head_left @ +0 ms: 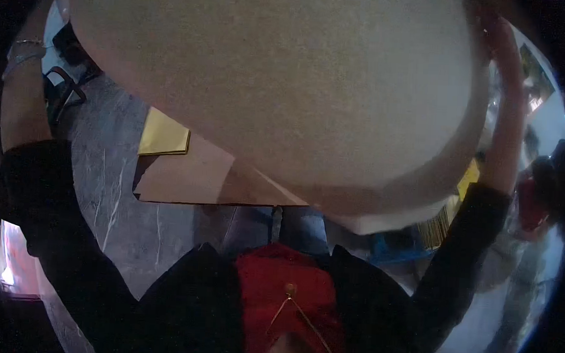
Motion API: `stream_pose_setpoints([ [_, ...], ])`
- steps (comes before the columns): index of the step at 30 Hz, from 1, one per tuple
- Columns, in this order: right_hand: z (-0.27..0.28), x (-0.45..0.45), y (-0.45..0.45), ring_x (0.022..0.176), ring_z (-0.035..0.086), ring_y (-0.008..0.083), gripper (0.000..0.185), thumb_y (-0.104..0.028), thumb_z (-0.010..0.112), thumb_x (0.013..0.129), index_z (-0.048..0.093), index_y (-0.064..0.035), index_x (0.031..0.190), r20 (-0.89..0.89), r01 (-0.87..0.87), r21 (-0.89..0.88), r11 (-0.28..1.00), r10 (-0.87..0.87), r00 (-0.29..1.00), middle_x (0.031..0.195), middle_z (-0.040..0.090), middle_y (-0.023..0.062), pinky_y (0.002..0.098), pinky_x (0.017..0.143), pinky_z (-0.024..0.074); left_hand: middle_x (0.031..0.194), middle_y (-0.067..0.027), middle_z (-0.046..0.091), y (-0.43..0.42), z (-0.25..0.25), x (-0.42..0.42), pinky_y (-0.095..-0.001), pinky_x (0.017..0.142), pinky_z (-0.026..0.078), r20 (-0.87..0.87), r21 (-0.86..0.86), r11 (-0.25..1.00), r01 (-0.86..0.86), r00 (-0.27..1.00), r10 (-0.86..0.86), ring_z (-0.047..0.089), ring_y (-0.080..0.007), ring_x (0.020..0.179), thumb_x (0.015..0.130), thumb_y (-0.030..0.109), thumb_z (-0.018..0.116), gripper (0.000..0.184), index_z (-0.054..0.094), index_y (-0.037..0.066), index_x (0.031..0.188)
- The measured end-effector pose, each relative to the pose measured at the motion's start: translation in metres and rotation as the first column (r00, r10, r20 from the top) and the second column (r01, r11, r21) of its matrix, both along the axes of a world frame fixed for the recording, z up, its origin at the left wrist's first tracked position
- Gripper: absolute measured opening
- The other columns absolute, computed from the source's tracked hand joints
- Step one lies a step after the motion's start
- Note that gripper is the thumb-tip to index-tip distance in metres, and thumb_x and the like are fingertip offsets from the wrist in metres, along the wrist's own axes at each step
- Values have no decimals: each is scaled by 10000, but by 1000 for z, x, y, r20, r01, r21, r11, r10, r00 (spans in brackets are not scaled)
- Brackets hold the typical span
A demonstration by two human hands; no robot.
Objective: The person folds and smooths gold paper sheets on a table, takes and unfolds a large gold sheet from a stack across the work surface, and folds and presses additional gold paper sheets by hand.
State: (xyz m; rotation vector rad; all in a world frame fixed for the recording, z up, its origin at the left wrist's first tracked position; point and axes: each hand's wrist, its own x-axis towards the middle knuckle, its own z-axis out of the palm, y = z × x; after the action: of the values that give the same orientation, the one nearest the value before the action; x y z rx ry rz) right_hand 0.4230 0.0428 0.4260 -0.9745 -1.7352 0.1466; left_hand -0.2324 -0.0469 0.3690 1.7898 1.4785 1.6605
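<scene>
A large, plain tan sheet (280,94), like cardboard, is raised close to the camera and fills the upper middle of the view. My right hand (489,24) is at its upper right edge, with fingers closed around the border. On the left, my forearm (26,105) reaches up beside the sheet, with a bracelet (27,55) at the wrist. The fingers of my left hand are lost in the dark upper corner. Below the sheet lies a flat brown cardboard piece (181,175) with a folded yellow piece (166,133) on its left end.
The grey floor (116,169) has pale streaks. A dark-framed object (65,91) stands at upper left. To the right, a stack of thin sheets (435,227) sits by a blue object (396,244). A dark and red shape (537,200) is blurred at far right.
</scene>
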Motion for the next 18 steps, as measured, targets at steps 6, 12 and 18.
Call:
stream_pose_setpoints([
  [6,-96,-36,96,982,556,169,332,-271,463,946,572,-45,1164,-769,-708,-410,575,200,607,1073,613,48,322,863,434,1081,-62,621,84,-45,-15,-298,826,469,94,-144,990,-6,995,20,582,-163,961,870,348,621,463,569,41,1213],
  [12,-217,-85,172,956,583,193,249,-163,512,912,620,-67,1115,64,-8,-453,892,42,997,1002,652,78,331,827,444,1083,-63,621,188,-122,-29,-302,822,470,153,-310,949,-60,982,112,583,-166,958,863,388,636,500,566,46,1220],
  [18,-270,-102,213,793,618,177,244,-147,568,878,625,-30,1085,197,126,-540,832,-21,980,881,653,96,319,683,470,1050,-62,620,267,-210,-33,-299,829,436,-42,-409,863,-299,950,309,559,-180,981,838,453,657,549,592,34,1187],
])
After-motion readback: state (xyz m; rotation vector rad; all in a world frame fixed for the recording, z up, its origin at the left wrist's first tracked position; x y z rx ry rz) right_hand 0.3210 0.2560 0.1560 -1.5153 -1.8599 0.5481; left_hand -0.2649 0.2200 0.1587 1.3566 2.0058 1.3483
